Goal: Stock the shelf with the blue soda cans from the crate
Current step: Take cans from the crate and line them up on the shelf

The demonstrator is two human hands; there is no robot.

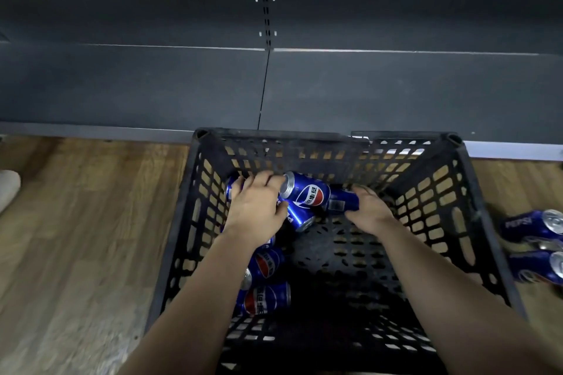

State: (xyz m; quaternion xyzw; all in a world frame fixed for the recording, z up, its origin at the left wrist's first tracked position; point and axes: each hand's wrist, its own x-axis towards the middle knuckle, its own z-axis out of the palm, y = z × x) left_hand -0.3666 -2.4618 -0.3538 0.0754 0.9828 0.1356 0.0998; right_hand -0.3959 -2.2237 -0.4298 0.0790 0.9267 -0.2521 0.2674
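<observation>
- Fingers (262, 179) of your left hand (257, 210) are curling down over the corner can (230, 190), a blue soda can lying in the far-left corner of the crate (475, 192). Your thumb is resting against the slanted can (297, 218) just beside it.
- Your right hand (370, 207) is wrapping its fingers (364, 193) round the right-hand can (341, 202), which is lying on its side near the far wall with a grey printed patch facing up.
- Between your two hands the logo can (307, 193) is lying tilted. It is showing glossy deep-blue metal, a red, white and blue globe crossed by white characters, and a silver top rim.
- Closer to you, along the left wall, the middle can (268, 262) and the near can (268, 298) are lying on their sides, both showing the same globe.
- That black lattice crate is standing on the wooden floor (76, 222), right up against the base of the dark grey shelf (122, 85).
- Outside the crate, to your right, loose cans (536, 225) of the same blue are lying on the floor.
</observation>
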